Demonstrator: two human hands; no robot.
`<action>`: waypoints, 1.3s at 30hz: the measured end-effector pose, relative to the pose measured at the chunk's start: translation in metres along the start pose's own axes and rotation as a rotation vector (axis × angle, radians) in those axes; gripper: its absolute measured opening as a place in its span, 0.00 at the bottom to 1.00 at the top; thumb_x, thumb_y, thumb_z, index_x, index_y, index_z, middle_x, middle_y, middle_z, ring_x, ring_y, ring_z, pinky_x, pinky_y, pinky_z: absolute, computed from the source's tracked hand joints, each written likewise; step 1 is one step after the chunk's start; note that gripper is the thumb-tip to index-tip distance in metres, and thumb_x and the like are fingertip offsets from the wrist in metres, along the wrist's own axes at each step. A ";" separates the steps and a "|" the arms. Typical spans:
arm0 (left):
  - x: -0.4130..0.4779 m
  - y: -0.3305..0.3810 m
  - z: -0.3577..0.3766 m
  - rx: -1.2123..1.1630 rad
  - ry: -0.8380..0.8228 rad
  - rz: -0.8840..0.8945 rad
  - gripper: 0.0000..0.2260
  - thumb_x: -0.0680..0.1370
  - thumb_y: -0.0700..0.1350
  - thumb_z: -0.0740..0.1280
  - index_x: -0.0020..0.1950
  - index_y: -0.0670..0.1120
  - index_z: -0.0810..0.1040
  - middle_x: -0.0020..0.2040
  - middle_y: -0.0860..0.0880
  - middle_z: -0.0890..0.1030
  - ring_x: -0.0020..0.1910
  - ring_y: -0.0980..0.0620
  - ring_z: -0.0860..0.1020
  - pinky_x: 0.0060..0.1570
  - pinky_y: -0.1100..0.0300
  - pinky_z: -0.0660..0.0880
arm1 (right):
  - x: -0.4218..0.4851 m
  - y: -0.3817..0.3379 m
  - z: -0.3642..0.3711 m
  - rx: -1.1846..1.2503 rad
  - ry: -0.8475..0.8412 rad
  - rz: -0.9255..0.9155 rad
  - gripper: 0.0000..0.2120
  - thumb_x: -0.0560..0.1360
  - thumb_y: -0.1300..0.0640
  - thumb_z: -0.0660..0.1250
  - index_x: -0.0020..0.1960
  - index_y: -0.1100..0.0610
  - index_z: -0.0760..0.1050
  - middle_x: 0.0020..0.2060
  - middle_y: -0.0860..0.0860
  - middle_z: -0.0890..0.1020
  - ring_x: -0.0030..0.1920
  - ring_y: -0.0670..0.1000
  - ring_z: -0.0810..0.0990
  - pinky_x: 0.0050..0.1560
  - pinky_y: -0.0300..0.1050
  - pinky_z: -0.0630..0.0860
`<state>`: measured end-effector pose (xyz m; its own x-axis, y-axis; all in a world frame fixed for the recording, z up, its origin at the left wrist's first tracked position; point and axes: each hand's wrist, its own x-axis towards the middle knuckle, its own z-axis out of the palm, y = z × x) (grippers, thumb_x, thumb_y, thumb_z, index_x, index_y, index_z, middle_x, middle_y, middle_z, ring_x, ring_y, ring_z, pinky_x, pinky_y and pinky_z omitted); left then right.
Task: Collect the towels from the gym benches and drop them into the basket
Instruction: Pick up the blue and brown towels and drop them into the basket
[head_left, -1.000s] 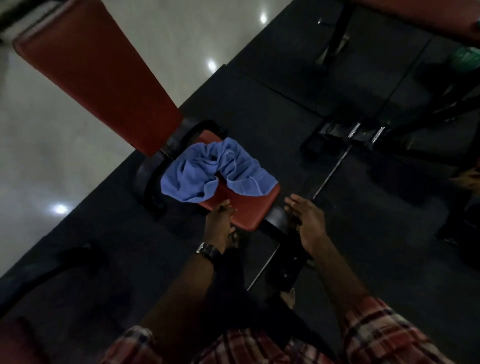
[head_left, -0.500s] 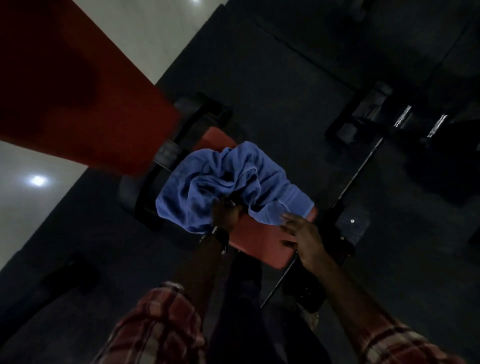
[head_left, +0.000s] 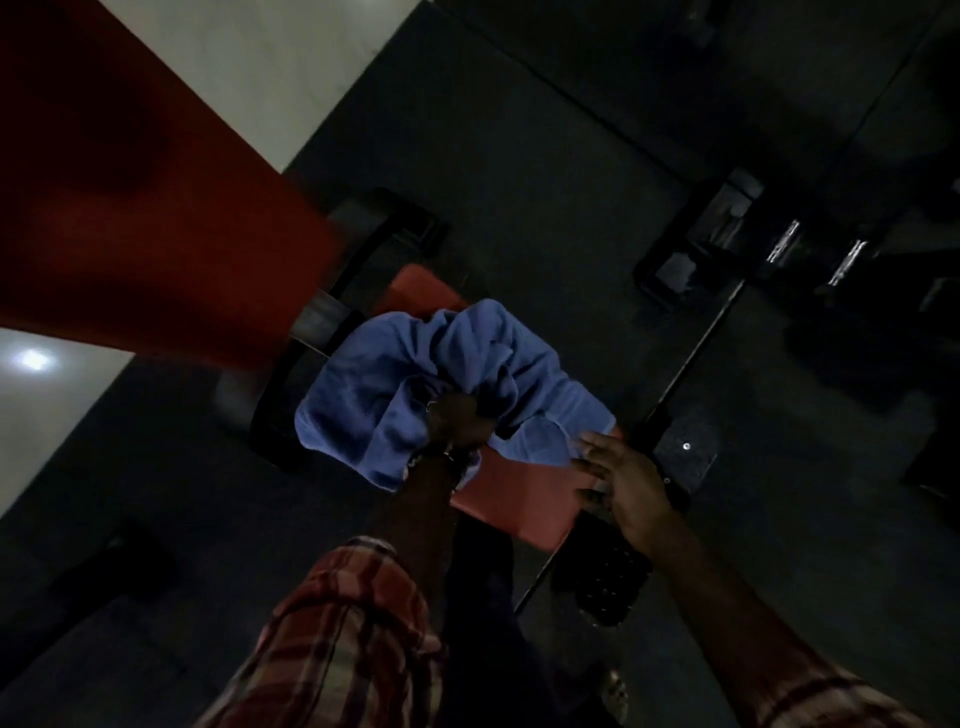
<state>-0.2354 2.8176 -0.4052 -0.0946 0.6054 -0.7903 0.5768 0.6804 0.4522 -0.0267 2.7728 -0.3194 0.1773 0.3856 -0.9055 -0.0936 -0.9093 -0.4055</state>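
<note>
A dim gym: red padded bench (head_left: 130, 234) on dark rubber flooring (head_left: 545, 171), black equipment frames (head_left: 727, 234) nearby.

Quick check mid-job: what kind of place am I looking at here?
Most likely a gym floor. A red padded bench with a backrest stands on dark rubber matting, more metal-framed equipment sits at the upper right, and the left hand grips a blue towel on the bench.

Dim gym, floored with dark rubber mats (head_left: 519, 156). Pale glossy tiles (head_left: 52, 441) at left show a bright light reflection (head_left: 34, 359). Black chrome-trimmed equipment (head_left: 691, 260) stands upper right.
</note>
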 end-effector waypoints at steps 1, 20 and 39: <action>-0.008 0.007 -0.001 0.049 0.004 0.012 0.16 0.75 0.45 0.71 0.62 0.41 0.81 0.60 0.42 0.83 0.49 0.52 0.77 0.50 0.61 0.73 | -0.006 -0.001 -0.003 0.012 -0.011 -0.010 0.11 0.78 0.59 0.64 0.58 0.49 0.79 0.55 0.50 0.84 0.54 0.51 0.82 0.53 0.53 0.77; -0.353 0.185 0.203 0.061 0.118 0.598 0.04 0.74 0.41 0.72 0.48 0.46 0.84 0.50 0.47 0.85 0.43 0.61 0.80 0.46 0.71 0.70 | -0.187 0.085 -0.314 0.521 0.009 -0.418 0.13 0.79 0.68 0.60 0.60 0.62 0.78 0.53 0.56 0.83 0.52 0.54 0.80 0.58 0.54 0.76; -0.452 0.403 0.400 -0.153 -0.196 0.974 0.04 0.74 0.40 0.73 0.47 0.46 0.82 0.43 0.47 0.84 0.42 0.52 0.81 0.47 0.53 0.78 | -0.233 0.059 -0.649 0.796 0.407 -0.816 0.13 0.77 0.66 0.62 0.51 0.52 0.81 0.45 0.52 0.85 0.43 0.49 0.84 0.38 0.41 0.77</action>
<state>0.3646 2.6523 -0.0314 0.5062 0.8571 -0.0953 0.2198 -0.0214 0.9753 0.5625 2.5280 -0.0509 0.7470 0.5935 -0.2995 -0.3615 -0.0154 -0.9322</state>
